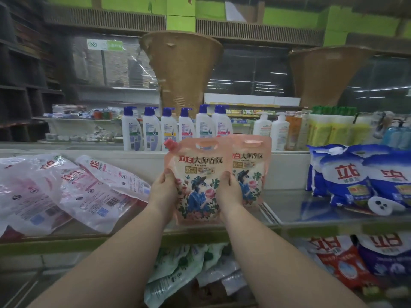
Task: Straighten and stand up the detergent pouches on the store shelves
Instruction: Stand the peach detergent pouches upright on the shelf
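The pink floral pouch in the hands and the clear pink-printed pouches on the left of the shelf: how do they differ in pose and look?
The pink floral pouch stands upright, held by the left hand and right hand; the clear pouches lie flat, piled and overlapping. The floral pouch is opaque with a front picture and a red corner cap; the clear pouches are translucent, showing barcodes and small print. Both sit on the same shelf and carry similar red brand lettering.

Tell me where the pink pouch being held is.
Head view, centre: the front pink pouch stands on the shelf, overlapping a second pink pouch to its right.
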The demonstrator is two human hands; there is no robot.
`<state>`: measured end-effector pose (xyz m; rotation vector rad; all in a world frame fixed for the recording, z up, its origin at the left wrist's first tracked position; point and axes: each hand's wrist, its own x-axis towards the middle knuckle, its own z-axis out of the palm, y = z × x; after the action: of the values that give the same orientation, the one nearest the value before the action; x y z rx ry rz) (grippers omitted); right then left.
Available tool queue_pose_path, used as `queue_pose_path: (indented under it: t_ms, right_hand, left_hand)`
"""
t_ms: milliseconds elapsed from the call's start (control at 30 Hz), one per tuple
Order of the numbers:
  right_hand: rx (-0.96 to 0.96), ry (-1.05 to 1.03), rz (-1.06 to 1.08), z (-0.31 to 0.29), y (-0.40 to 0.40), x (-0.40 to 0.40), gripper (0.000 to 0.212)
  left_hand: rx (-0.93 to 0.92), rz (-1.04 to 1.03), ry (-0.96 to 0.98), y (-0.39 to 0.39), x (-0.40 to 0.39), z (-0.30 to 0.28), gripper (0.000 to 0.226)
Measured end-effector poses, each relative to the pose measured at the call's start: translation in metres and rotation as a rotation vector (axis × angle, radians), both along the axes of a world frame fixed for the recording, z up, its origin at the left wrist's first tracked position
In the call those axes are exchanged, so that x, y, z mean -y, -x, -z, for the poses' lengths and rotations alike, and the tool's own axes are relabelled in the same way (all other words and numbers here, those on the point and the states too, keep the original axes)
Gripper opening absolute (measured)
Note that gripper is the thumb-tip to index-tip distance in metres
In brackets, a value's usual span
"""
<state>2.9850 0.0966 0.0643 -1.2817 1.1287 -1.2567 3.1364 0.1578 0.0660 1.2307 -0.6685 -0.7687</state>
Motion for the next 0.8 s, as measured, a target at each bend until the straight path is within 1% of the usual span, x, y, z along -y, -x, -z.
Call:
queue_pose_path:
  t_ms: [100,133,267,367,467,633,733,800]
  right_hand:
    - [0.03,0.008,0.032,0.0,0.007,0.001,0.033]
    - [0.027,0.001,0.042,-0.001,0.008,0.001,0.032]
    - [0.013,-0.012,0.071,-0.004,0.013,-0.002,0.047]
    - [0.005,-0.002,0.094,-0.001,0.025,-0.003,0.035]
    - [0.036,-0.013,0.122,0.004,0.034,0.004,0.032]
    - [0.084,-0.024,0.073,0.016,0.044,0.028,0.045]
    - [0.111,-0.018,0.05,0.018,0.057,0.045,0.046]
    - [0.113,-0.038,0.009,0.014,0.069,0.049,0.042]
  left_hand:
    - [-0.007,0.047,-0.001,0.005,0.0,-0.005,0.042]
    - [-0.002,0.061,-0.003,0.006,0.002,-0.007,0.043]
    - [0.015,0.091,-0.02,0.01,0.006,-0.006,0.045]
    - [-0.005,0.12,-0.029,0.018,0.007,-0.001,0.044]
    - [-0.022,0.14,-0.023,0.031,0.008,-0.002,0.042]
    - [-0.017,0.125,-0.019,0.053,0.014,-0.006,0.044]
    - [0.002,0.106,0.0,0.067,0.023,-0.009,0.044]
    - [-0.007,0.089,0.013,0.077,0.03,-0.008,0.043]
